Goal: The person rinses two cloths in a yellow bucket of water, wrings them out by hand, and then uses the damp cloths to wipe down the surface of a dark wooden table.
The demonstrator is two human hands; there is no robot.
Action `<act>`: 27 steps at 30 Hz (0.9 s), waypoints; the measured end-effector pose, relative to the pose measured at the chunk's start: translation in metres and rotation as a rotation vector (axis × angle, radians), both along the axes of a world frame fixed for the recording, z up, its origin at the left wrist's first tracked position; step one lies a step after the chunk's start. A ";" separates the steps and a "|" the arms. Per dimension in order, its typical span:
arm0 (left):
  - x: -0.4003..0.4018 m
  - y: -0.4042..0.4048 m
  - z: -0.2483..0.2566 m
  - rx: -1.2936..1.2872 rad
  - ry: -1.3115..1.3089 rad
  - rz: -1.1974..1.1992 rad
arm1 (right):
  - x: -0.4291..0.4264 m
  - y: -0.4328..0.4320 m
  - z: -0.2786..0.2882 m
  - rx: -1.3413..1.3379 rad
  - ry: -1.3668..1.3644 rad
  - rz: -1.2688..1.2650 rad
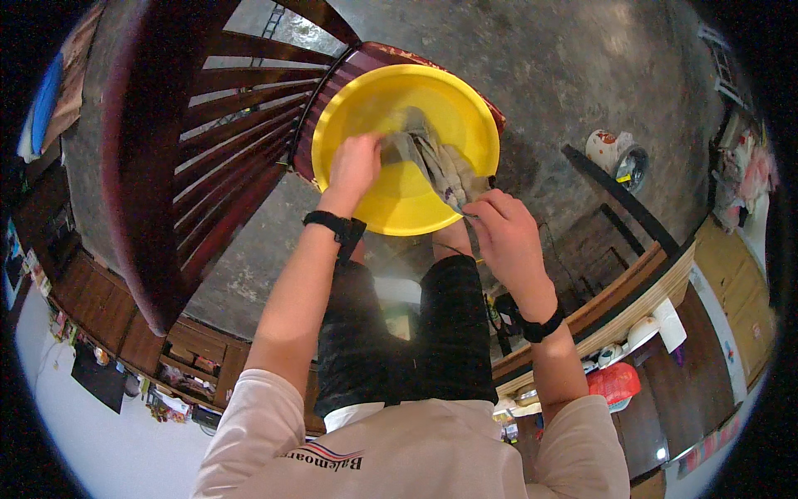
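Note:
A grey cloth (439, 159), possibly a small garment, stretches across the inside of a yellow plastic basin (389, 218). Its far part is blurred. My left hand (356, 165) is over the basin's left side, with its fingers closed on the cloth's left end; the fingertips are blurred. At the near right rim, my right hand (506, 227) pinches the cloth's other end between thumb and fingers. The basin rests on the seat of a dark red wooden chair (305, 140). Both my wrists wear black bands.
The slatted chair back (146, 156) rises close on my left. Right of my legs stands a long wooden table (679, 349) with a red basket (614, 383) and bowls on it. A white bucket (601, 146) and a dark metal bar (617, 193) are farther right, over the concrete floor (555, 81).

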State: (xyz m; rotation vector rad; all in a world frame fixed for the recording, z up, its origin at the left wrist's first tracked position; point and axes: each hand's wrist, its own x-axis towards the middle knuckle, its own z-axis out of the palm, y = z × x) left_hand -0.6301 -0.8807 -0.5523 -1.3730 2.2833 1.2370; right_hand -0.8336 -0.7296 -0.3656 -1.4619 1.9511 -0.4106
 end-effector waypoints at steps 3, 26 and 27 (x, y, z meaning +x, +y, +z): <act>-0.015 -0.008 0.010 0.017 0.035 0.027 | 0.002 0.004 -0.004 -0.001 -0.003 0.000; -0.023 -0.021 -0.022 0.021 -0.079 -0.448 | -0.013 0.010 -0.022 -0.033 -0.018 -0.032; -0.028 -0.022 -0.021 -0.017 -0.040 -0.457 | -0.013 0.010 -0.023 -0.035 -0.014 -0.026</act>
